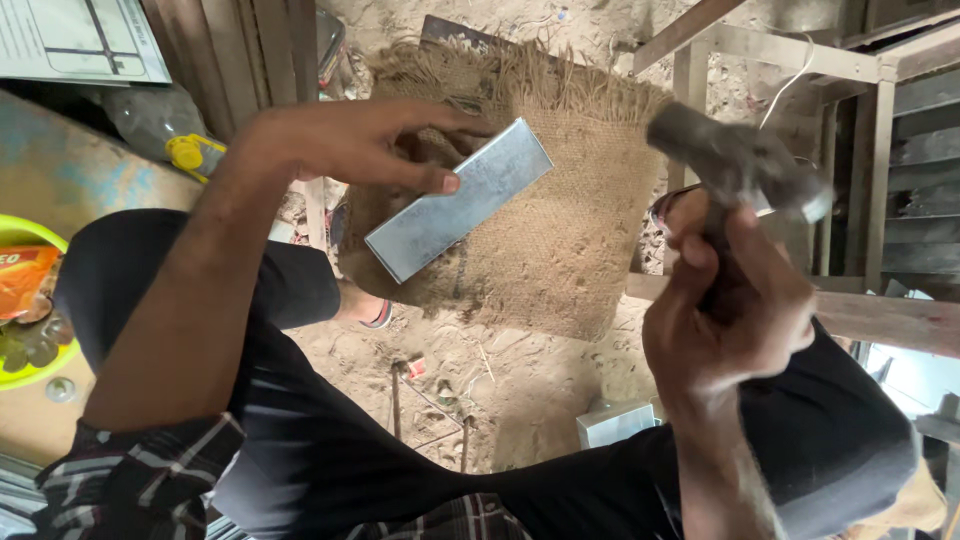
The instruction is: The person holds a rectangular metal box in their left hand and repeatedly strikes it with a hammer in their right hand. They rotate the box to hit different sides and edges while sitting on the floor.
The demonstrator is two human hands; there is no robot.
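- Burlap sack (pixel 560 230): spread over the sandy ground at centre, frayed fringe along its far edge.
- Flat metal piece (pixel 458 199): grey rectangle lying tilted on the sack's left part.
- Left hand (pixel 365 140): fingers and thumb closed on the metal piece's far end, pinning it.
- Right hand (pixel 735 310): fist wrapped around the hammer (pixel 735 160), its head raised at right, blurred.
- Green plate (pixel 25 300): far left edge.
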